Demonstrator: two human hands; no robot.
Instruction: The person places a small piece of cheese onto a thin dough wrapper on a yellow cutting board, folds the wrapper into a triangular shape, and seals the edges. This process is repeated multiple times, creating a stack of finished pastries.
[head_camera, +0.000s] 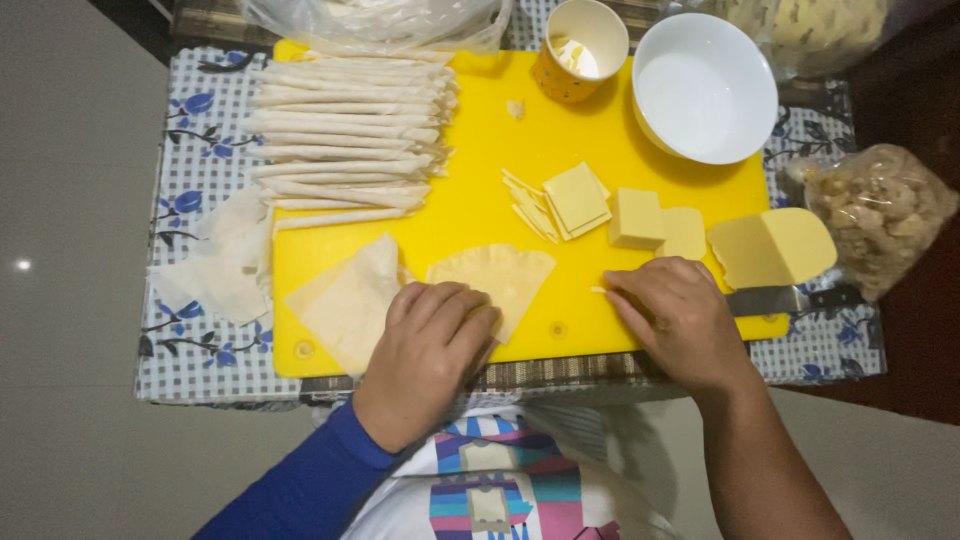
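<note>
Both my hands lie on the yellow plastic cutting board (470, 205), left hand (430, 345) flat and released on the thin triangular pastry sheet (497, 275), right hand (675, 315) pinching a small pale cheese strip (598, 290).

Your yellow cutting board (470, 205) sits on a white-and-grey checked tablecloth (195, 160) with blue flowers; pale yellow cheese blocks (770, 245), cream pastry wrappers (500, 275), a white bowl (705, 88), a yellow dotted cup (580, 50), your blue sleeve (300, 485)
</note>
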